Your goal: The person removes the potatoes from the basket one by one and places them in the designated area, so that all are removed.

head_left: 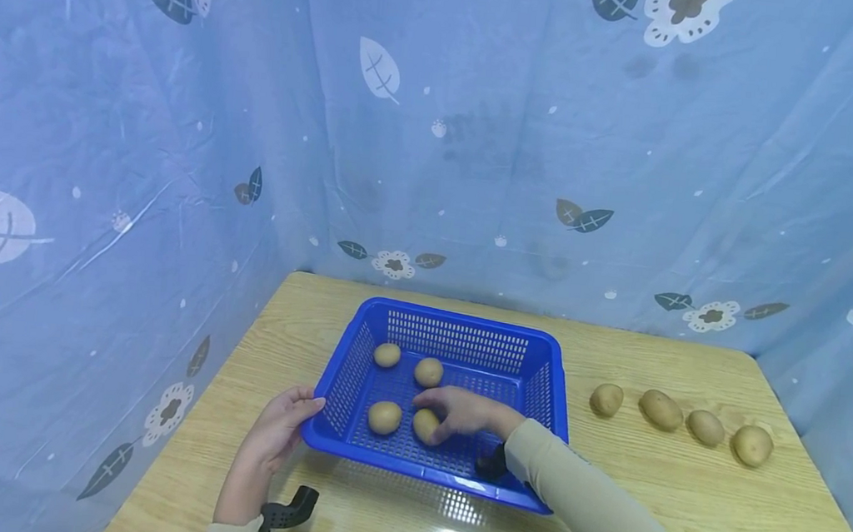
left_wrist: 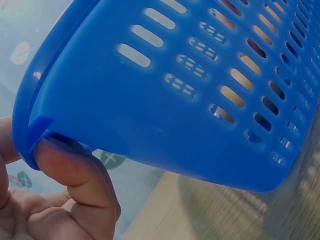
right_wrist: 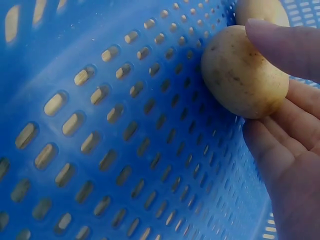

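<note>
Two-handed, pinching the blue basket (head_left: 467, 318) at its near left corner with the left hand (head_left: 284, 422) and holding one potato (head_left: 424, 426) inside with the curled right hand (head_left: 463, 411). Apparently positioning it, probably needing next a gentle release clear of three other potatoes (head_left: 384, 418). Freer toward the basket's back right, with the near rim (head_left: 411, 468) under the right sleeve (head_left: 568, 477).

In total there are 8 potatoes (head_left: 383, 418): 4 are inside 1 blue basket (head_left: 467, 319), and the other 4 are on 1 wooden table (head_left: 678, 511). There are also 1 left hand (head_left: 282, 426) and 1 right hand (head_left: 463, 411), so 2 together, with 2 beige sleeves (head_left: 588, 504) and 2 black wrist devices (head_left: 294, 510).
</note>
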A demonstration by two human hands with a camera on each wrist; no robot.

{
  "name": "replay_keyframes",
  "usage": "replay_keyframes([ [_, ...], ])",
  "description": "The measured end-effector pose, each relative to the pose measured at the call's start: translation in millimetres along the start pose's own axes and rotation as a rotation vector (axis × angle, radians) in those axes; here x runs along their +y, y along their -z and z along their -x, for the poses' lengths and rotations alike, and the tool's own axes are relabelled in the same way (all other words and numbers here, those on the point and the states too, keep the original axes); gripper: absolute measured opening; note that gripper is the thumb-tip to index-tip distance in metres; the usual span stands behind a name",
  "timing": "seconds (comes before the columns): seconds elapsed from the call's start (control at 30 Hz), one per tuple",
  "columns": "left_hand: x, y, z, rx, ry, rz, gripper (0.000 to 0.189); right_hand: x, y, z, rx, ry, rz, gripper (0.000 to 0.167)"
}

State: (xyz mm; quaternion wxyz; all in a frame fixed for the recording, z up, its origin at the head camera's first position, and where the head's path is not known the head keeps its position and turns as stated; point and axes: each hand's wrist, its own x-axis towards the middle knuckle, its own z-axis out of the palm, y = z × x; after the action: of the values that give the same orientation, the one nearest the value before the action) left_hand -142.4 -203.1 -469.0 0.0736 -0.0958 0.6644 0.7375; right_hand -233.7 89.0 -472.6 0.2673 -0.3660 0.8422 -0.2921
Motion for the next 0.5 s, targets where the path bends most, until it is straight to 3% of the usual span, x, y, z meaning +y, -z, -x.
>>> replay_keyframes([
  [0.5,2.1,-0.7,1.4,0.002,0.01,0.005,0.029,-4.2,-3.4,2.2,-0.013,-0.025,0.07,0.069],
])
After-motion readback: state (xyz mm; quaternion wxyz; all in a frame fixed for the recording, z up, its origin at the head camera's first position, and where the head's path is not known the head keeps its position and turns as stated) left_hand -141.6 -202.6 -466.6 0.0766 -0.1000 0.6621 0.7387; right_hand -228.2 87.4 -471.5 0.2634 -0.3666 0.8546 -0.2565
